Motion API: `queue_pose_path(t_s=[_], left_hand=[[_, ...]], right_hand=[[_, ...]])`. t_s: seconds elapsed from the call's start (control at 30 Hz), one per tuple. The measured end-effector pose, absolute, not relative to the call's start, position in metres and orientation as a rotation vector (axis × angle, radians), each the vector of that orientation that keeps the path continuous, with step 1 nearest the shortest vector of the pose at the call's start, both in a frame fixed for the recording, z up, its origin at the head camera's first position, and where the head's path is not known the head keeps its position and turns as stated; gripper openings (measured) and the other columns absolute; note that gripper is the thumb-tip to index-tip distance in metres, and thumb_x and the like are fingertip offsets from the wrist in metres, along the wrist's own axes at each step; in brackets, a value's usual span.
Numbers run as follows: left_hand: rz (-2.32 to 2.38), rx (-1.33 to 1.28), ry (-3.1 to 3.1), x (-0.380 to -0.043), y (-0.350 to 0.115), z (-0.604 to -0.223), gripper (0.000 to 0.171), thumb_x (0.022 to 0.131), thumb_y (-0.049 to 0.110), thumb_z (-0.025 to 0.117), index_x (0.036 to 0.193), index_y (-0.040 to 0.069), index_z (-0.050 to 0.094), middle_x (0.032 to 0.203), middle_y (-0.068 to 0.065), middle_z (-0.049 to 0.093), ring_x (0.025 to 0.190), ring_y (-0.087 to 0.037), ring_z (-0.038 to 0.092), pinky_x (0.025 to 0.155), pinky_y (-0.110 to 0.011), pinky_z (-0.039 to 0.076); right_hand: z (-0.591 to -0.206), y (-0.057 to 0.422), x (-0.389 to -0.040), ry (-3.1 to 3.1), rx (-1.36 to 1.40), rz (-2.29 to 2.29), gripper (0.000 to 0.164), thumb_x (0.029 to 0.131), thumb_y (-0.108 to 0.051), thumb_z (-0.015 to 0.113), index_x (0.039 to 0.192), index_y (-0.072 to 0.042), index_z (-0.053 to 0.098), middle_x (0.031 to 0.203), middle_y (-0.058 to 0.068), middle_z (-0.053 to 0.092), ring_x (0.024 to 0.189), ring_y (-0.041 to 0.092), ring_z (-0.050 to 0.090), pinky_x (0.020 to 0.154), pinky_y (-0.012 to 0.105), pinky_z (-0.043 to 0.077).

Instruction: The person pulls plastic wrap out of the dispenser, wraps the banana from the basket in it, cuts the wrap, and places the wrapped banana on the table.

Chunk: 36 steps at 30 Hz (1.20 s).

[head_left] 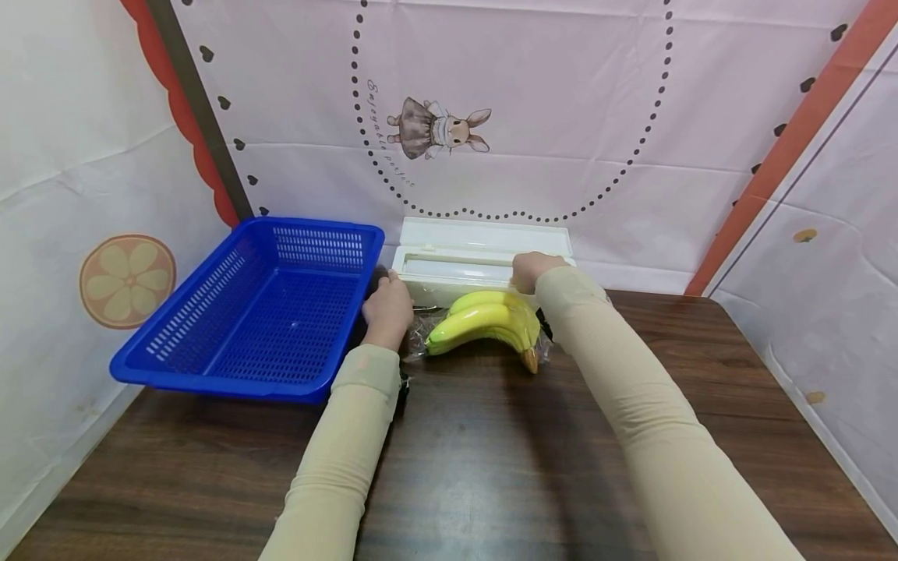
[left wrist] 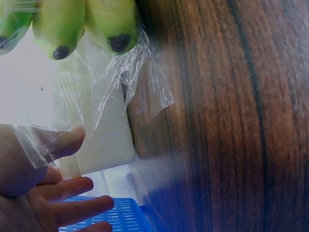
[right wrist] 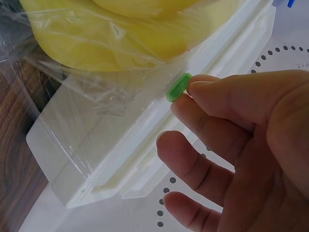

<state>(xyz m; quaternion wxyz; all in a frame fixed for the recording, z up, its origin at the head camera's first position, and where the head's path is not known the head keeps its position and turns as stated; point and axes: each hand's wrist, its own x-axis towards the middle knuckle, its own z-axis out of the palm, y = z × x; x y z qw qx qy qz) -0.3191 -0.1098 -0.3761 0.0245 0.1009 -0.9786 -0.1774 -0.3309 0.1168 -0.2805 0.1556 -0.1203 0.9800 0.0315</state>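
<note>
A bunch of yellow bananas [head_left: 487, 318], green at the tips, lies in clear plastic wrap [right wrist: 99, 92] in front of a white cling film dispenser [head_left: 484, 234] whose lid stands raised. My right hand [head_left: 536, 271] is over the dispenser's right part. Between thumb and index finger it pinches a small green slide cutter [right wrist: 179, 87] on the dispenser's edge; the other fingers are spread. My left hand [head_left: 389, 308] is at the dispenser's left end, fingers extended. Its thumb [left wrist: 67, 142] touches the wrap in the left wrist view; part of the index finger is hidden.
A blue plastic basket [head_left: 288, 382] with slotted sides stands on the left, close beside my left hand. The dark wooden table [head_left: 463, 467] extends toward me. A printed cloth wall [head_left: 561, 93] rises just behind the dispenser, with more cloth at both sides.
</note>
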Motion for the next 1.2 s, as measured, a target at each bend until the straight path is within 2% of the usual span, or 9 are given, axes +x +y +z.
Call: queue_pose_path(t_s=[0.3, 0.5, 0.77, 0.9, 1.07, 1.2], left_hand=[[-0.546, 0.314, -3.041, -0.319, -0.109, -0.376, 0.071, 0.095, 0.027, 0.054, 0.150, 0.002, 0.017, 0.139, -0.018, 0.045, 0.105, -0.036, 0.060, 0.084, -0.052, 0.050], [-0.536, 0.313, -3.048, -0.319, -0.110, -0.375, 0.071, 0.095, 0.027, 0.054, 0.150, 0.002, 0.016, 0.139, -0.018, 0.044, 0.106, -0.036, 0.060, 0.085, -0.052, 0.050], [-0.539, 0.311, -3.042, -0.319, -0.110, -0.375, 0.071, 0.095, 0.027, 0.054, 0.150, 0.002, 0.017, 0.138, -0.018, 0.046, 0.105, -0.036, 0.060, 0.084, -0.051, 0.050], [-0.537, 0.309, -3.042, -0.319, -0.110, -0.375, 0.071, 0.095, 0.027, 0.054, 0.150, 0.002, 0.017, 0.137, -0.018, 0.046, 0.104, -0.036, 0.061, 0.084, -0.051, 0.050], [-0.535, 0.303, -3.042, -0.318, -0.110, -0.375, 0.071, 0.095, 0.027, 0.054, 0.150, 0.002, 0.017, 0.138, -0.018, 0.045, 0.105, -0.036, 0.061, 0.084, -0.052, 0.050], [-0.537, 0.300, -3.043, -0.318, -0.110, -0.375, 0.071, 0.095, 0.027, 0.054, 0.150, 0.002, 0.017, 0.139, -0.018, 0.045, 0.105, -0.037, 0.060, 0.084, -0.052, 0.050]], right_hand=[[-0.282, 0.121, -0.334, 2.810, -0.336, 0.103, 0.030, 0.098, -0.023, 0.044, 0.113, -0.004, 0.063, 0.122, 0.013, 0.062, 0.099, 0.024, 0.056, 0.095, 0.049, 0.042], [-0.281, 0.123, -0.333, 2.812, -0.329, 0.099, 0.033, 0.098, -0.023, 0.045, 0.121, -0.004, 0.060, 0.126, 0.013, 0.061, 0.104, 0.025, 0.056, 0.096, 0.048, 0.042], [-0.284, 0.125, -0.336, 2.803, -0.335, 0.118, 0.031, 0.098, -0.022, 0.044, 0.115, -0.005, 0.062, 0.123, 0.012, 0.061, 0.099, 0.024, 0.055, 0.089, 0.046, 0.043], [-0.284, 0.126, -0.336, 2.806, -0.333, 0.109, 0.031, 0.098, -0.022, 0.044, 0.116, -0.004, 0.062, 0.124, 0.014, 0.061, 0.102, 0.026, 0.056, 0.093, 0.049, 0.043], [-0.283, 0.128, -0.335, 2.811, -0.324, 0.099, 0.033, 0.098, -0.022, 0.044, 0.120, -0.003, 0.060, 0.127, 0.015, 0.060, 0.112, 0.029, 0.056, 0.104, 0.058, 0.034], [-0.282, 0.128, -0.333, 2.811, -0.321, 0.089, 0.035, 0.098, -0.021, 0.044, 0.123, -0.002, 0.059, 0.129, 0.016, 0.058, 0.118, 0.032, 0.054, 0.106, 0.063, 0.027]])
